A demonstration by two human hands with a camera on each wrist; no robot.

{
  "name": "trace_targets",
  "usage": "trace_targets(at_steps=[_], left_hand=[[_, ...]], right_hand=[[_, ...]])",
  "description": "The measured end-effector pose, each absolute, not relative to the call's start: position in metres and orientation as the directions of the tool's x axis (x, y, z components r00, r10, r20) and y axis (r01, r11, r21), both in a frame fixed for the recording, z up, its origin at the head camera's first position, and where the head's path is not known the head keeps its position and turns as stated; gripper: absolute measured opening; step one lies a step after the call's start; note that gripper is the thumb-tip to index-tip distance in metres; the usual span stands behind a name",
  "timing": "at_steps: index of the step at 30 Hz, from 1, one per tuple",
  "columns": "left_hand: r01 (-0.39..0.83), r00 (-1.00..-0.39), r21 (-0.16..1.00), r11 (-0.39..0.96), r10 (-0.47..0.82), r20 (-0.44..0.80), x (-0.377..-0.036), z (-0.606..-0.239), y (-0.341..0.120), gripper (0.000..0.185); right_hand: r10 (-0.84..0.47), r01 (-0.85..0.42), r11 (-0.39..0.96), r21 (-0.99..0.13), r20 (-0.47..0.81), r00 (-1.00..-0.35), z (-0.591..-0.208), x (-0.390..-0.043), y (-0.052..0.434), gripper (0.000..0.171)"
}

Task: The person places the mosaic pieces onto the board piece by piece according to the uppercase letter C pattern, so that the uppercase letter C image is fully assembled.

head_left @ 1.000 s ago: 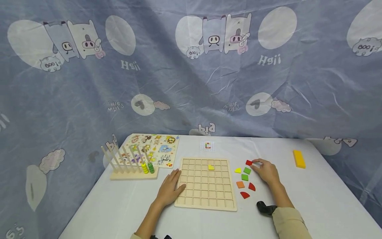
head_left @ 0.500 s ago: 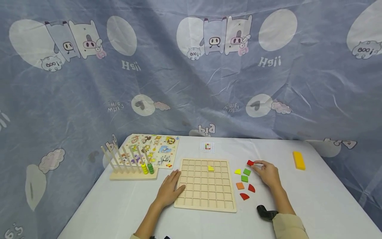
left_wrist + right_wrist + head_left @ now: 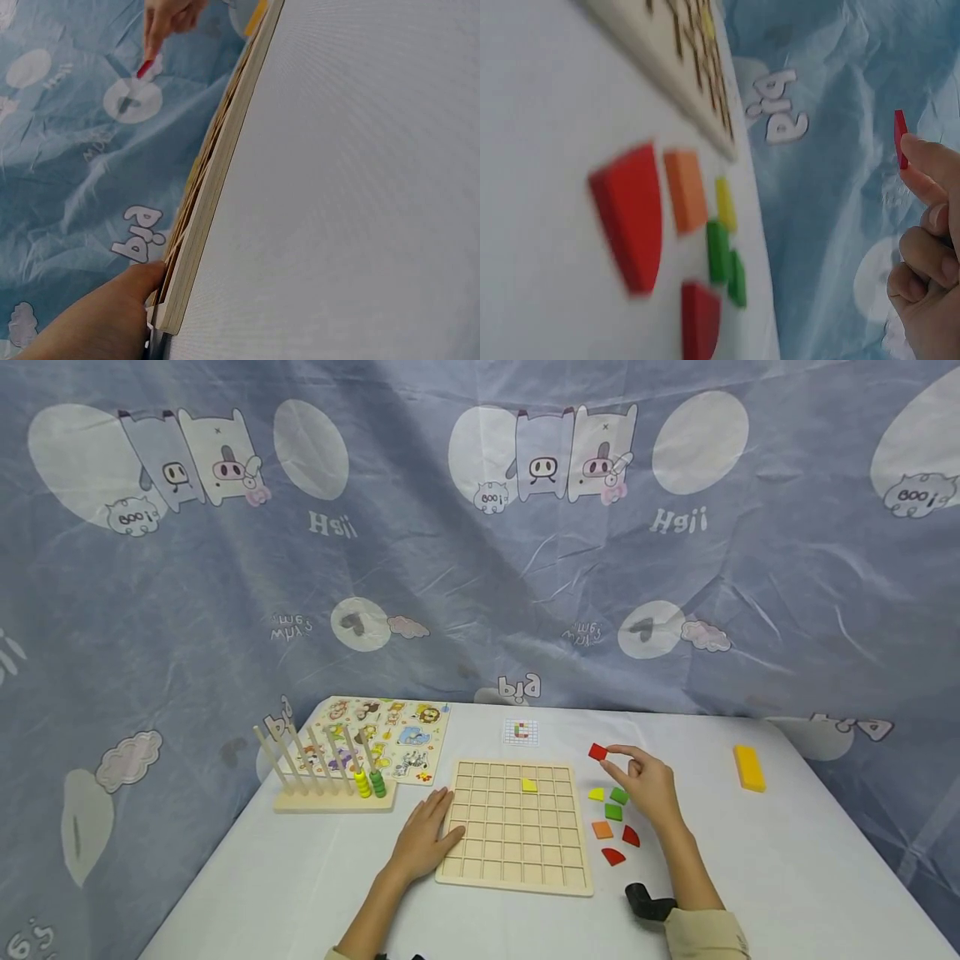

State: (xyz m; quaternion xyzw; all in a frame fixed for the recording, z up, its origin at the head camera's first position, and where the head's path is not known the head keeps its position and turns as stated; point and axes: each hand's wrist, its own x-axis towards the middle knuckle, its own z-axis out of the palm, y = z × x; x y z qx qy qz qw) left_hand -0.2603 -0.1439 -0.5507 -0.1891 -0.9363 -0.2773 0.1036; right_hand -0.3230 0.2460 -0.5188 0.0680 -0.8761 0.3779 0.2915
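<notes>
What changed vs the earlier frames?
The right hand, pinching the red square tile, has lifted it off the table and moved it left toward the grid board. The left hand still rests on the board's left edge; the loose tiles unmoved.

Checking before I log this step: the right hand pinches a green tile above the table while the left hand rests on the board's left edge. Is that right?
Not quite: the tile pinched by the right hand is red, not green, as the head view shows. The green tiles lie on the table. The left hand does rest on the left edge of the board.
</notes>
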Motion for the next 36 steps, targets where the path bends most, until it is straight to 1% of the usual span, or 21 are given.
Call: trace_targets(at_steps=[1,3,6,7,9,11,16,21,28,32,36], left_hand=[[0.411,-0.907,0.482,0.774,0.297,0.297,-0.26,-0.551,-0.144,0.067],[0.409,-0.908,0.481,0.775,0.297,0.294,-0.26,-0.55,-0.144,0.067],[0.412,-0.907,0.48,0.774,0.299,0.297,-0.26,-0.55,-0.144,0.067],[0.415,-0.906,0.48,0.773,0.3,0.3,-0.26,-0.55,-0.144,0.067],[0.418,-0.904,0.478,0.772,0.302,0.303,-0.26,-0.55,-0.144,0.067],[0.418,-0.904,0.478,0.772,0.303,0.301,-0.261,-0.549,-0.144,0.067],[0.411,-0.908,0.477,0.777,0.304,0.287,-0.261,-0.55,-0.144,0.067],[0.412,-0.908,0.477,0.777,0.305,0.287,-0.26,-0.549,-0.144,0.066],[0.418,-0.905,0.476,0.773,0.307,0.296,-0.26,-0.548,-0.144,0.066],[0.418,-0.904,0.48,0.771,0.305,0.299,-0.26,-0.548,-0.144,0.066],[0.415,-0.906,0.482,0.771,0.304,0.295,-0.261,-0.55,-0.144,0.066]], right_hand=[[0.087,-0.361,0.708,-0.607,0.582,-0.809,-0.521,-0.327,0.242,0.034],[0.065,-0.38,0.684,-0.623,0.571,-0.818,-0.516,-0.328,0.229,0.033],[0.016,-0.418,0.615,-0.669,0.54,-0.841,-0.489,-0.314,0.201,0.033],[0.021,-0.406,0.633,-0.659,0.539,-0.842,-0.488,-0.315,0.194,0.034],[-0.004,-0.425,0.609,-0.67,0.533,-0.846,-0.472,-0.305,0.177,0.035],[-0.035,-0.446,0.597,-0.667,0.534,-0.845,-0.465,-0.301,0.163,0.034],[-0.069,-0.424,0.606,-0.673,0.487,-0.871,-0.472,-0.306,0.137,0.029],[-0.079,-0.388,0.608,-0.693,0.433,-0.898,-0.486,-0.313,0.122,0.028],[-0.081,-0.324,0.611,-0.723,0.349,-0.933,-0.504,-0.317,0.112,0.024],[-0.098,-0.29,0.629,-0.721,0.297,-0.95,-0.512,-0.317,0.11,0.023],[-0.102,-0.273,0.654,-0.706,0.276,-0.956,-0.517,-0.316,0.11,0.025]])
